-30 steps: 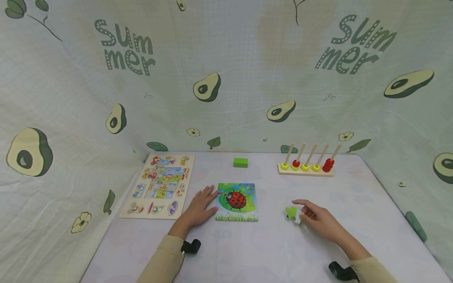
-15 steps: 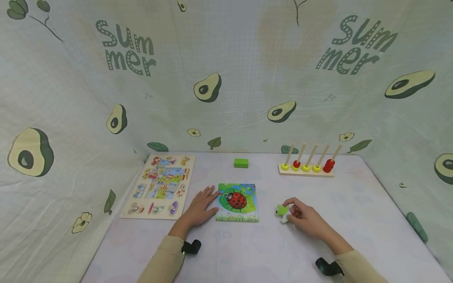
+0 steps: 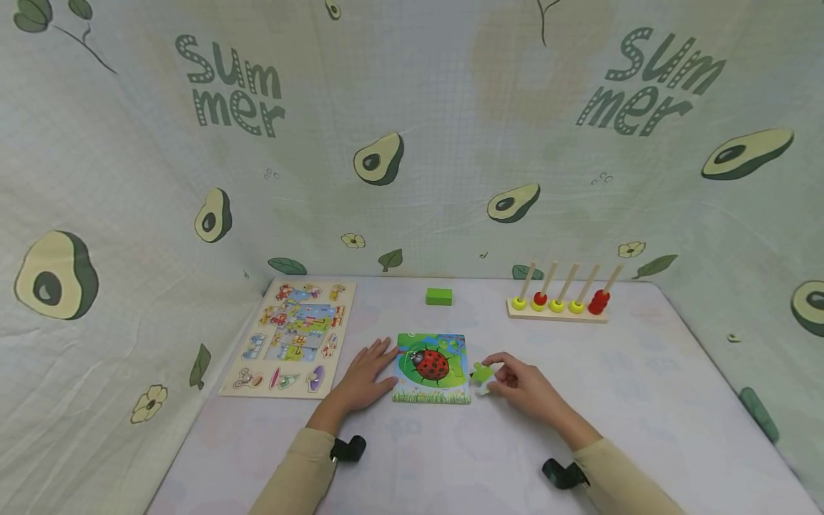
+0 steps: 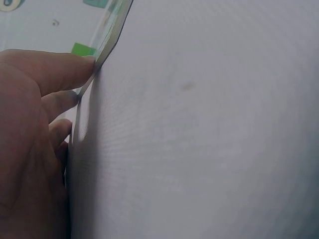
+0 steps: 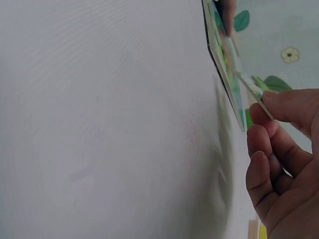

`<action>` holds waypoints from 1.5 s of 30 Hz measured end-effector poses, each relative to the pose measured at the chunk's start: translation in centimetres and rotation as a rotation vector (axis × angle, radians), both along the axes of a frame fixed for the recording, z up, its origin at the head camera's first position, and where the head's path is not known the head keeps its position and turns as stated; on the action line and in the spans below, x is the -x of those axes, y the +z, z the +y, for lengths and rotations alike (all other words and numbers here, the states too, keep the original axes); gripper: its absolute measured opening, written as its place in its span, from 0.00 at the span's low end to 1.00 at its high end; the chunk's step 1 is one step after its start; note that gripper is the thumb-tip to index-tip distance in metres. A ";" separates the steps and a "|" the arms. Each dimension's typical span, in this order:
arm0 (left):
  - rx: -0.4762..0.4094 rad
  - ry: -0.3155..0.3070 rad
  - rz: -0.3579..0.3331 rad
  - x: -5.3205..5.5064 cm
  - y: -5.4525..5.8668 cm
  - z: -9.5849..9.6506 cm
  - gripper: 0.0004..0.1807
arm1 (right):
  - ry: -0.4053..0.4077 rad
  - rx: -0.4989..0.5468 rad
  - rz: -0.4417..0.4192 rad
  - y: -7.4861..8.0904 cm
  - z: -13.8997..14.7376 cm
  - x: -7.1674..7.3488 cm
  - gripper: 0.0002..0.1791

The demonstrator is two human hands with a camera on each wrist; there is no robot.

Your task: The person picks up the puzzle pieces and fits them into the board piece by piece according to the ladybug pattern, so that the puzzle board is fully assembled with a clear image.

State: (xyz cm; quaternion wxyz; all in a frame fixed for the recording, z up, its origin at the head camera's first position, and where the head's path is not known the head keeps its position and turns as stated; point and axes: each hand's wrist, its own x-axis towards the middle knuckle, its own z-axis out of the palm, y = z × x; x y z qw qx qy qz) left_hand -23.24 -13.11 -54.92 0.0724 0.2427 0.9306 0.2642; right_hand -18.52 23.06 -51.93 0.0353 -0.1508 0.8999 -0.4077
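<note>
A square ladybug puzzle (image 3: 430,366) lies flat on the table in the middle of the head view. My left hand (image 3: 362,379) rests on the table at its left side, fingers spread, with the thumb and fingertips against the puzzle's left edge. Just off the right edge, my right hand (image 3: 526,388) pinches a green and white jigsaw piece (image 3: 481,374) between thumb and fingers. In the right wrist view the jigsaw piece (image 5: 255,92) is seen almost edge-on, tilted, close above the puzzle's border (image 5: 219,59). The piece's underside is mostly hidden.
A wooden picture board (image 3: 234,383) with printed toys lies on the left. Behind the puzzle sits a green block (image 3: 439,296). At the back right stands a peg stand (image 3: 556,317) with red and yellow beads. A patterned cloth (image 3: 444,107) rises behind the table.
My right hand has travelled left across the table with the jigsaw piece, up to the ladybug puzzle's right side. The left hand has stayed in place.
</note>
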 end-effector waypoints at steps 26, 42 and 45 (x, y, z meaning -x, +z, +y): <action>-0.021 -0.024 0.009 -0.1 0.2 0.0 0.35 | -0.059 0.033 -0.070 -1.1 -5.6 1.1 0.19; -0.069 -0.030 0.032 -0.3 0.1 0.0 0.35 | 0.018 -0.150 0.038 -0.7 -6.0 0.7 0.20; -0.052 -0.028 0.024 -0.3 0.1 -0.1 0.35 | 0.053 -0.186 0.067 -0.6 -5.8 0.7 0.19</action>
